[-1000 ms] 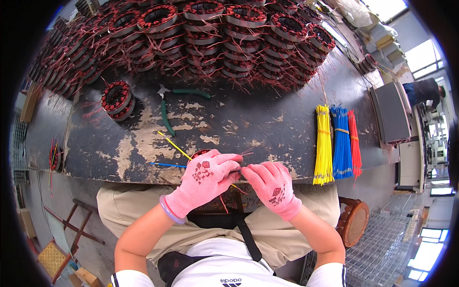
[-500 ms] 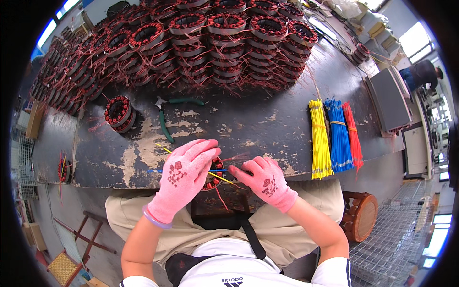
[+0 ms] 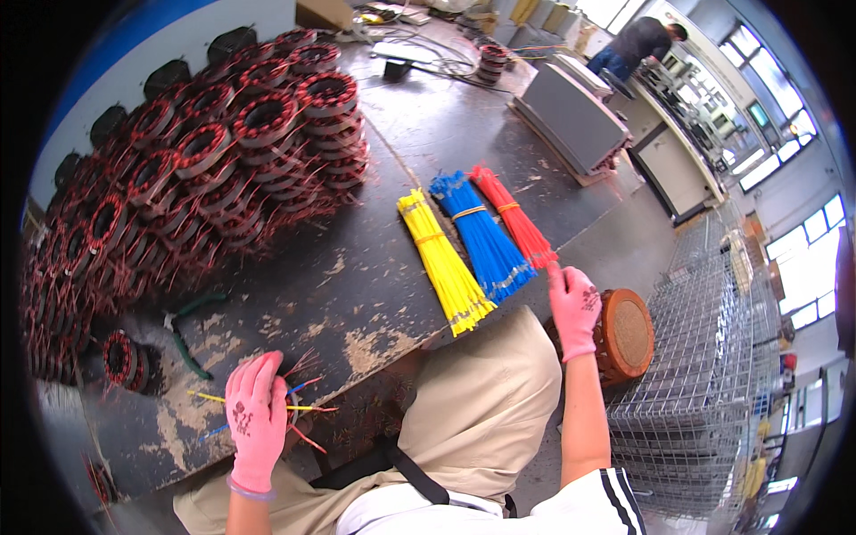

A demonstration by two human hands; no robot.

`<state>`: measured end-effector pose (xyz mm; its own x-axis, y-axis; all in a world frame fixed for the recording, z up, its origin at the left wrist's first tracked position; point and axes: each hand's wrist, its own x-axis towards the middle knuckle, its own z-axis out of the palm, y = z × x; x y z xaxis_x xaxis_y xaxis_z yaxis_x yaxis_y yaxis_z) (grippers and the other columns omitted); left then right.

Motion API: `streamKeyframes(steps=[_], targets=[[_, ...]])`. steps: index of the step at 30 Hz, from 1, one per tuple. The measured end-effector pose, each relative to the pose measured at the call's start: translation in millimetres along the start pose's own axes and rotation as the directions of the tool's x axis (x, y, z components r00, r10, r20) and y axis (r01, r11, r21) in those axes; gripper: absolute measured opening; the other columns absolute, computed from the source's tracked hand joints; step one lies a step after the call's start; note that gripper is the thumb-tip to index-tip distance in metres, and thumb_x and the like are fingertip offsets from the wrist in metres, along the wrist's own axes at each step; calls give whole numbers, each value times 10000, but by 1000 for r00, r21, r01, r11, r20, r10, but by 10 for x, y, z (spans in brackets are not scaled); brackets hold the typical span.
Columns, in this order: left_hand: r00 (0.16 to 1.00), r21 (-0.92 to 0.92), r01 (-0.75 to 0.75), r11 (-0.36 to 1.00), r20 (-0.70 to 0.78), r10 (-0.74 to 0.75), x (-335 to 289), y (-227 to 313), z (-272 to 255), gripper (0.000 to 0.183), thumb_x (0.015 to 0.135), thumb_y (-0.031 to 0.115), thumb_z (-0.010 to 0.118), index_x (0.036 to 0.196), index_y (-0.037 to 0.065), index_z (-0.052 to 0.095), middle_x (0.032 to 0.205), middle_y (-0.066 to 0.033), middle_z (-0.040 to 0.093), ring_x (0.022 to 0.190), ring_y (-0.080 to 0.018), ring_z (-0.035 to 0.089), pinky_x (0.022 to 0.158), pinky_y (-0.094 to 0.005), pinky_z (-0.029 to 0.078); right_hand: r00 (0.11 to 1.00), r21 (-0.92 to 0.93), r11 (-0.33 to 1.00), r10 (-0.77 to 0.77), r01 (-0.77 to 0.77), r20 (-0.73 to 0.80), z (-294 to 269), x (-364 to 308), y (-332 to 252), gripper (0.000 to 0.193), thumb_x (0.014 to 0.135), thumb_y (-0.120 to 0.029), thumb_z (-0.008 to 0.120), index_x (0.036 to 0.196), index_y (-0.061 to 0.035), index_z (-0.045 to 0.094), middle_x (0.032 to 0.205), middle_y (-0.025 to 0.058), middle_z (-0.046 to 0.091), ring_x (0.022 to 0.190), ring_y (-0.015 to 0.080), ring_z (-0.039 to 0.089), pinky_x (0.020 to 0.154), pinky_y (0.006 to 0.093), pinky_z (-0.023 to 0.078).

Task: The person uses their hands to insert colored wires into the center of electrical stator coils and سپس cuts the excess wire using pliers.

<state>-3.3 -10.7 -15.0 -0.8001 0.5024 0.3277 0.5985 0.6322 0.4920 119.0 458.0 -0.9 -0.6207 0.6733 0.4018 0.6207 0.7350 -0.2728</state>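
My left hand (image 3: 257, 410), in a pink glove, is wrapped over a wound stator at the table's front edge, covering most of it. A yellow wire (image 3: 312, 408) and a blue wire (image 3: 306, 385) stick out from under this hand, along with a loose red lead (image 3: 308, 439). My right hand (image 3: 576, 310), also gloved in pink, is stretched out to the right. Its thumb and fingers pinch the near end of the red wire bundle (image 3: 513, 217). Beside that bundle lie the blue wire bundle (image 3: 481, 234) and the yellow wire bundle (image 3: 439, 259), each banded.
Stacked stators (image 3: 241, 143) fill the table's far left. A single stator (image 3: 125, 358) and green-handled pliers (image 3: 185, 343) lie nearer me. At the right are a grey panel (image 3: 571, 116), a wooden stool (image 3: 624, 334) and wire mesh cages (image 3: 687, 374). Another person (image 3: 637, 49) stands far off.
My right hand has left the stator and reached right to the red wire bundle. My left hand stays on the stator. The view has turned to the right.
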Motion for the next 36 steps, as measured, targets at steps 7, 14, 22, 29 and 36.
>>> streamKeyframes(steps=[7, 14, 22, 29, 36], targets=[[1000, -7, -3, 1000, 31, 3, 31, 37, 67, 312, 960, 75, 594, 1265, 37, 649, 1254, -154, 653, 1190, -371, 579, 1088, -469, 420, 858, 375, 810, 277, -451, 433, 153, 28, 834, 458, 967, -449, 647, 945, 3, 718, 775, 125, 691, 748, 156, 664, 705, 329, 509], [978, 138, -141, 980, -132, 159, 47, 180, -70, 439, 941, 98, 642, 1364, 11, 566, 1385, -164, 586, 1271, -407, 541, 1116, -546, 389, 976, 666, 737, -45, -111, 213, -878, -414, -462, 142, 900, -130, 694, 825, -9, 702, 624, 50, 598, 571, 94, 559, 566, 300, 447], [653, 358, -595, 720, -308, 692, 429, 721, -657, 248, 731, 95, 806, 961, 163, 747, 954, -28, 618, 879, -233, 671, 796, -471, 592, 580, 932, 331, -793, 149, 189, -845, -855, -2066, 165, 816, -169, 790, 949, -85, 740, 787, 78, 648, 754, 283, 659, 686, 392, 517], [938, 53, -27, 998, -343, 43, 38, 210, -330, 305, 796, 58, 800, 1090, 82, 721, 1052, -80, 651, 897, -276, 676, 726, -380, 558, 481, 559, 506, -852, 657, 206, -58, -1172, -2605, 182, 883, -309, 738, 883, -130, 770, 868, 61, 597, 889, 256, 600, 757, 419, 440], [951, -149, 119, 982, -268, -156, 1, 88, 137, 336, 827, 12, 696, 1160, 54, 675, 1159, -112, 629, 972, -321, 660, 825, -429, 546, 494, 486, 544, -836, 684, 240, 261, -1313, -2769, 235, 929, -323, 661, 968, -114, 759, 948, 96, 633, 979, 299, 598, 808, 457, 443]])
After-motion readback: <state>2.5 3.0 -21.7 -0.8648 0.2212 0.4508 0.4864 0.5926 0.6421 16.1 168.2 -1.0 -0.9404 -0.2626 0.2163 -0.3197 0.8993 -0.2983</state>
